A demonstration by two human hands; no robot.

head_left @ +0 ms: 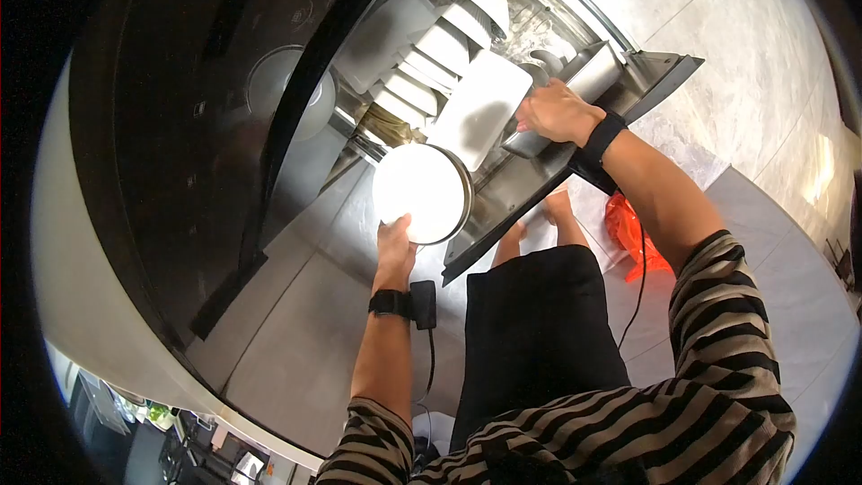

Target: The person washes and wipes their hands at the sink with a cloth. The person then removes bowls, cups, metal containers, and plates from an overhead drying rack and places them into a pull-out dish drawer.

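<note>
The left hand (395,247) holds the round plate (422,190) by its bottom edge, at about six o'clock, while the right hand (557,112) is closer to the rack (539,31) and grips a metal bowl (530,142) at two o'clock from the plate.

Person seen from above, wearing a striped top (718,377) in black and tan with sleeves pushed up, a black apron (534,323), and black wristbands (391,304) on both wrists, each trailing a thin black cable (639,278). Bare feet (557,208) at centre frame.
</note>
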